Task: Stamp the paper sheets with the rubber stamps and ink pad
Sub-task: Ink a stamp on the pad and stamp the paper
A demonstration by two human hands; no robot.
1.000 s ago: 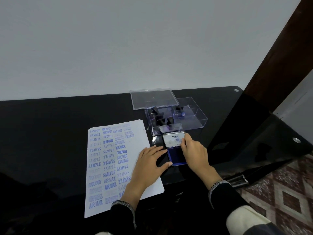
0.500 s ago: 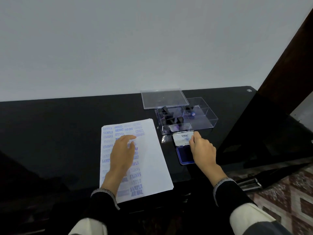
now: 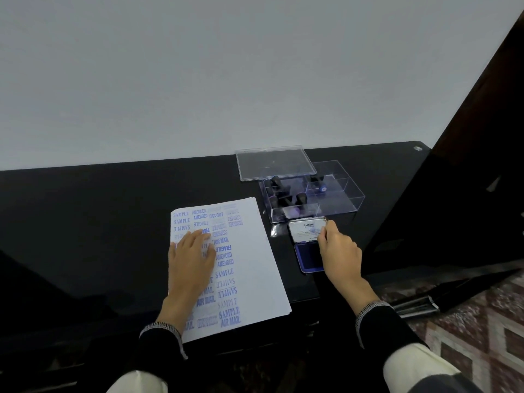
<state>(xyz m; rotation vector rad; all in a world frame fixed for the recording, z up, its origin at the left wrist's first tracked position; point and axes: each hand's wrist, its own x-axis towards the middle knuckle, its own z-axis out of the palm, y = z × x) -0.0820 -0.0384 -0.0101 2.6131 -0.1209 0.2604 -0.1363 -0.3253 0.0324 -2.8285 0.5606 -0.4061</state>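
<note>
Blue-stamped paper (image 3: 249, 268) lies on the black table (image 3: 85, 222) under the flat, open left hand (image 3: 190, 259). Just right, the right hand (image 3: 337, 251) pinches the open ink pad's (image 3: 307, 258) lid (image 3: 306, 229). Stamps (image 3: 286, 194) lie in the clear box (image 3: 340, 199) beyond.

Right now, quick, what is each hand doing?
Left hand: open, fingers flat on the stamped paper sheet.
Right hand: fingers curled at the ink pad lid; a real grip on it cannot be told.
</note>
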